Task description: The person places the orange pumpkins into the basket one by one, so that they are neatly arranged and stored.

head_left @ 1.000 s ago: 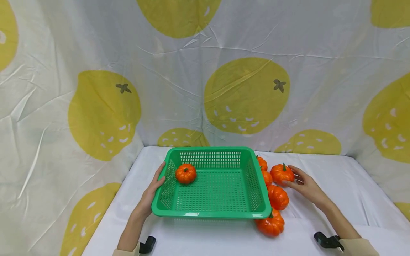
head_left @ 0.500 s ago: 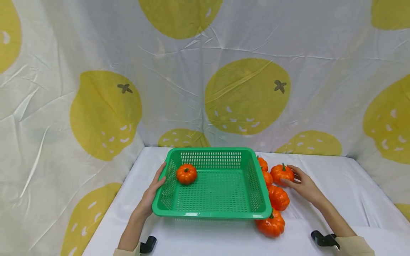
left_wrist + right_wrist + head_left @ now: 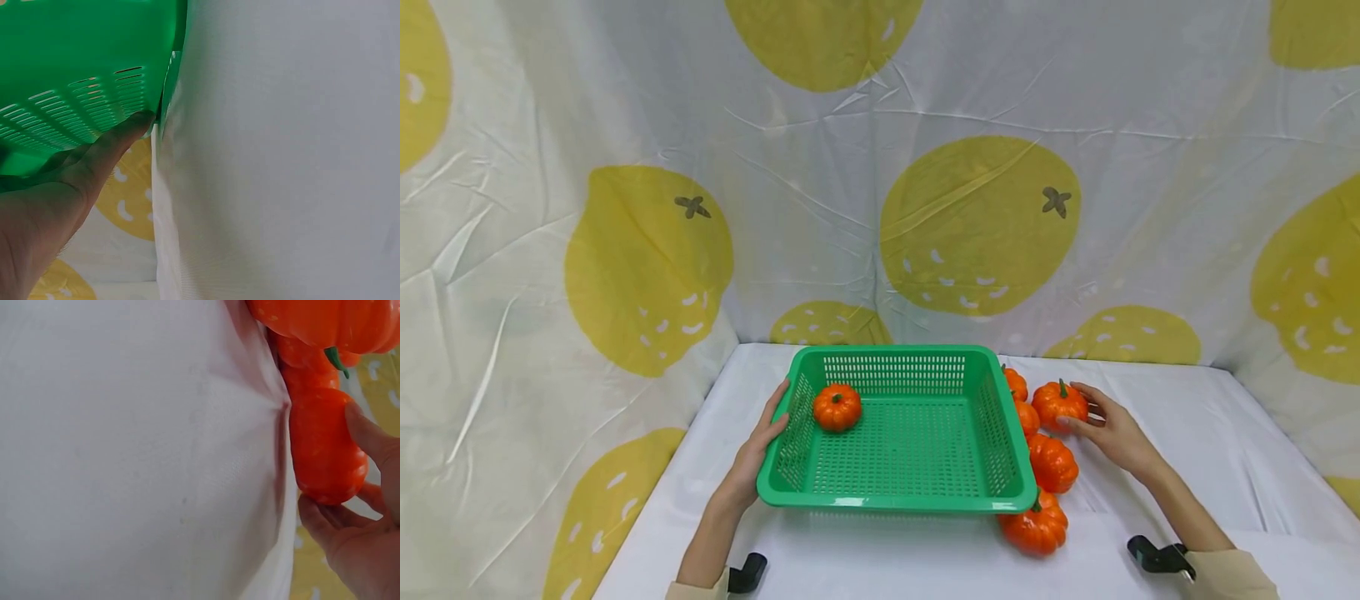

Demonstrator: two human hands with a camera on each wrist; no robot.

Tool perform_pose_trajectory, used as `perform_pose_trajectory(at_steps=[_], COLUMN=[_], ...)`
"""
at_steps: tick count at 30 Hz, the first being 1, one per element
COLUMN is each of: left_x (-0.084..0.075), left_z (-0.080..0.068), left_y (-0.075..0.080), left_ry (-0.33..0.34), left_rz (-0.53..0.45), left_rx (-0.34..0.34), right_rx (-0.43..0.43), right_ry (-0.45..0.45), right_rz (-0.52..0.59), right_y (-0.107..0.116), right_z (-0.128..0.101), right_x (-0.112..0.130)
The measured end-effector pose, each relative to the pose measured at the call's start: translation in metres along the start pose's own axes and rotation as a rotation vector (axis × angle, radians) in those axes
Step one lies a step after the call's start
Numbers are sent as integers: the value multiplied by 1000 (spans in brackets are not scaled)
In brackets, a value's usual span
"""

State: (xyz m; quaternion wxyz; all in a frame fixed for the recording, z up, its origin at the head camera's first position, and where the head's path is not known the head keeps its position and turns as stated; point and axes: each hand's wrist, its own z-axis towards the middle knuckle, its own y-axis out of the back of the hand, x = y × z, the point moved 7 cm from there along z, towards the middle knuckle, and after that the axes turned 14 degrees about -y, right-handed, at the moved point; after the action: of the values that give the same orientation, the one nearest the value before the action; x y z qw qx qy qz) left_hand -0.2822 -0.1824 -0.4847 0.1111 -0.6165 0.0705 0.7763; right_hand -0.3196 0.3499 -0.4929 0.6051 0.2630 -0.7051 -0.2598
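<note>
Pumpkin held: small orange pumpkin [image 3: 1059, 405] right of frame centre on the white tablecloth [image 3: 1187, 433], just beside the basket's right wall.
Right hand: right hand [image 3: 1112, 432] curls round that pumpkin's right side; in the right wrist view a fingertip [image 3: 369, 434] lies on its top and other fingers beneath it.
Left hand: left hand [image 3: 754, 457] rests on the left wall of the green basket [image 3: 895, 500], fingers straight and together, thumb [image 3: 119, 140] pressed under the rim.
Basket contents: one pumpkin in basket [image 3: 837, 407], at the far left corner.
Other pumpkins: four in a row along the right wall, lower right of centre.
Hidden: the two rear pumpkins are partly cut off by the basket wall; the left hand's fingertips are behind the rim.
</note>
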Motion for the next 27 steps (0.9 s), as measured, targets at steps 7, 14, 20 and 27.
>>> perform_pose_trajectory(at_steps=[7, 14, 20, 27], left_x=[-1, -2, -2, -1], left_z=[0, 0, -1, 0], left_y=[0, 0, 0, -1], left_ry=[-3, -4, -6, 5], left_rz=[10, 0, 3, 3], left_rx=[0, 2, 3, -1], right_rx=[-13, -40, -59, -67], right_ry=[12, 51, 90, 141], right_rz=[11, 25, 42, 72], right_y=[4, 14, 28, 37], right_z=[-1, 0, 3, 4], right_x=[3, 18, 40, 64])
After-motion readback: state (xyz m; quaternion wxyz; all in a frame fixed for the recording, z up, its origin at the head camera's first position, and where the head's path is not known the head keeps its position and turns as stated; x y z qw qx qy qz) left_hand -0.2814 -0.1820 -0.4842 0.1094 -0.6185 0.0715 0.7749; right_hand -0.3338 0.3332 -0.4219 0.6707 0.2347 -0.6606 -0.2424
